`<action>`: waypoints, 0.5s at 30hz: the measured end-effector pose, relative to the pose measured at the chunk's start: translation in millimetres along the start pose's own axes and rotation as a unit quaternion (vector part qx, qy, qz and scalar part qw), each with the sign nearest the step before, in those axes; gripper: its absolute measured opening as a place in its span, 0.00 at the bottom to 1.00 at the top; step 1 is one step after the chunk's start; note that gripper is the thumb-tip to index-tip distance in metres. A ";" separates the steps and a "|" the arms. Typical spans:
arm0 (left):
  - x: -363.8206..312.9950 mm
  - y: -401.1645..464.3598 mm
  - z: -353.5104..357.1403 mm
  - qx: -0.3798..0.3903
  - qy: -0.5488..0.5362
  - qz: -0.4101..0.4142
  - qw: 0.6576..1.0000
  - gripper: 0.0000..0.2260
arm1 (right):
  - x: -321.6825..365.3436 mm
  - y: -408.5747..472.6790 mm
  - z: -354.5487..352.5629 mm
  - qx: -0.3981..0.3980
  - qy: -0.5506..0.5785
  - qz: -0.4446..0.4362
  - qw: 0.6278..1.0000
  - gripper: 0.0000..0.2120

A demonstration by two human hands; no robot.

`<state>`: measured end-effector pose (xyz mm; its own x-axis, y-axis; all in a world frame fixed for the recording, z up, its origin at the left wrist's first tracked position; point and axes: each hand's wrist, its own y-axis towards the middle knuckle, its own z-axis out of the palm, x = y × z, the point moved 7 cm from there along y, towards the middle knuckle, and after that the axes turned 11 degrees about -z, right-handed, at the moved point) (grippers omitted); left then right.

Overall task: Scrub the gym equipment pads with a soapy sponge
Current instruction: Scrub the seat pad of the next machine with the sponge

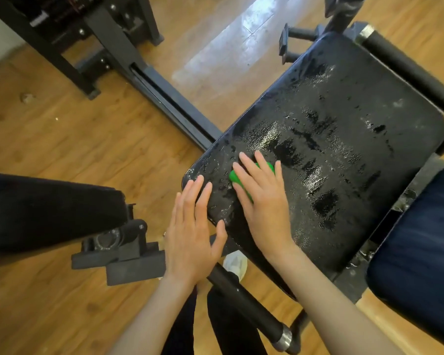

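A large black seat pad (344, 139) fills the right half of the view, wet and streaked with soap foam. A green sponge (265, 167) lies on its near left part, mostly covered by my right hand (262, 198), which presses it flat with straight fingers. My left hand (192, 234) lies flat over the pad's near left edge, fingers straight, thumb touching the pad's rim.
A dark blue pad (418, 252) sits at the right edge. A black padded roller (49, 213) on a bracket sticks in from the left. Black frame bars (169, 101) cross the wooden floor (62, 139). A handle bar (246, 295) runs below the pad.
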<state>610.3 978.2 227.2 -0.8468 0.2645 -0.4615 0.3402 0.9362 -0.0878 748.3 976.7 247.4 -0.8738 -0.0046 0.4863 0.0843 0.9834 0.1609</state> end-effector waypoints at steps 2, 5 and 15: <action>0.5 0.3 0.5 -0.005 0.001 -0.001 1.000 0.28 | -2.0 31.7 6.3 -0.016 -0.007 0.017 1.000 0.18; 1.3 -0.1 0.8 -0.006 -0.001 0.002 1.000 0.28 | 2.2 17.0 5.1 0.005 0.001 0.006 1.000 0.18; 2.5 0.9 2.1 -0.011 -0.003 0.009 1.000 0.28 | 8.4 68.5 20.8 0.020 -0.014 -0.050 0.998 0.18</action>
<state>609.3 979.2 224.1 -0.8382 0.2796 -0.4682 0.3458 0.9364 -0.0599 736.8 1047.8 244.7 -0.8904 -0.0980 0.4445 -0.0219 0.9847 0.1731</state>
